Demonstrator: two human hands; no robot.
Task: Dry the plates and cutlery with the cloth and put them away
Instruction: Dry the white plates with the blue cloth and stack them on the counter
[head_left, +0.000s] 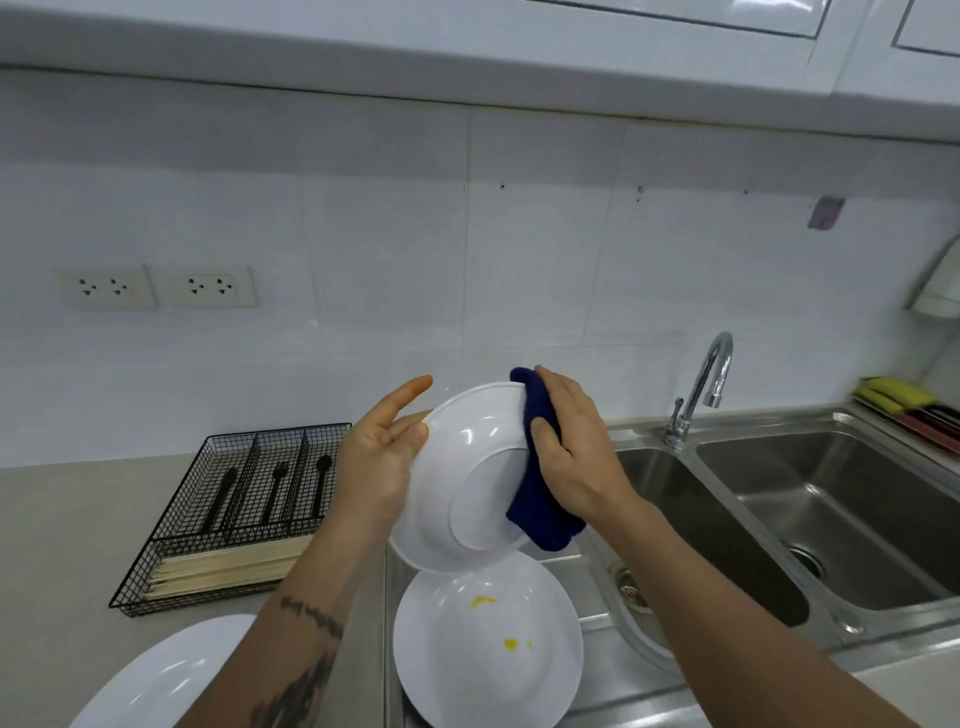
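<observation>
Gripping differs between the two hands: the left hand steadies a white plate by its left rim, thumb on the edge and forefinger stretched out straight, while the right hand clutches a dark blue cloth folded over the plate's right rim. That plate is held tilted above the draining board of the steel sink, its underside toward the camera.

Drying looks to be the step in hand, with the cloth working the rim and back of this plate. A second white plate lies below it on the draining board and carries yellow specks, so it probably needs a wipe or rinse too. A third plate sits on the table at lower left.

Next, the cloth likely has to sweep round the rest of the rim and the face before the plate is set aside. Black cutlery already lies in the wire tray on the table.
</observation>
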